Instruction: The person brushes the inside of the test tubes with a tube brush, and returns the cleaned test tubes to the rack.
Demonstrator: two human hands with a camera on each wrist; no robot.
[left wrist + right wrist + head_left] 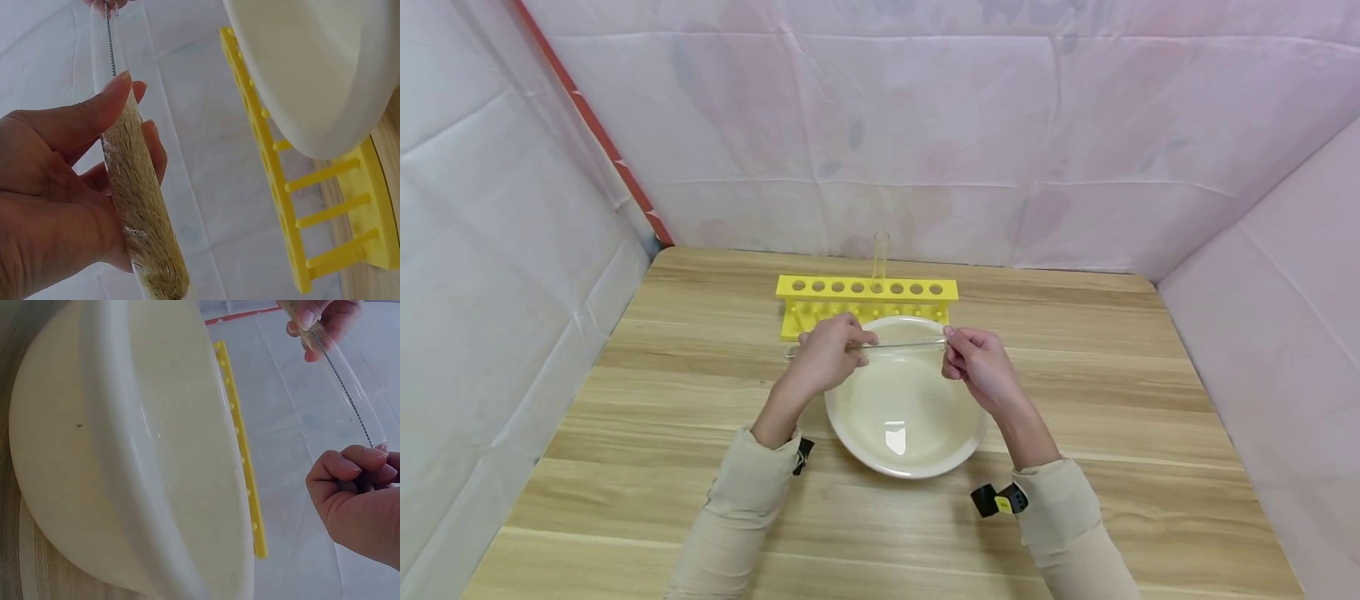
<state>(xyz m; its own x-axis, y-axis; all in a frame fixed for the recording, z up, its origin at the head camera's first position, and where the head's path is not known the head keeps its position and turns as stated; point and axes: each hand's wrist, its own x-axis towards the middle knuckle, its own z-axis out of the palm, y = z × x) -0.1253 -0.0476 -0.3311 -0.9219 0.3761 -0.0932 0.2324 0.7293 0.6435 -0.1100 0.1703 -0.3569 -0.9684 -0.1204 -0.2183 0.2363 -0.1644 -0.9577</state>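
Note:
A clear glass test tube (pixel 906 348) lies nearly level above the white basin (pixel 904 473). My left hand (pixel 827 358) holds it around its middle, thumb on one side and fingers on the other. Inside the tube is a test tube brush; its pale bristles (pixel 147 219) fill the closed-end half, and its twisted wire stem (pixel 350 397) runs out toward the mouth. At the tube's mouth my right hand (pixel 983 368) pinches the stem with thumb and curled fingers. The end of the stem is hidden in that hand.
Behind the basin stands a yellow test tube rack (pixel 786 289) with a row of holes and pegs. One clear test tube (pixel 881 250) stands upright in it. Water (pixel 895 437) with a bright reflection shows in the basin. Cloth walls (pixel 910 108) enclose the wooden table (pixel 647 417).

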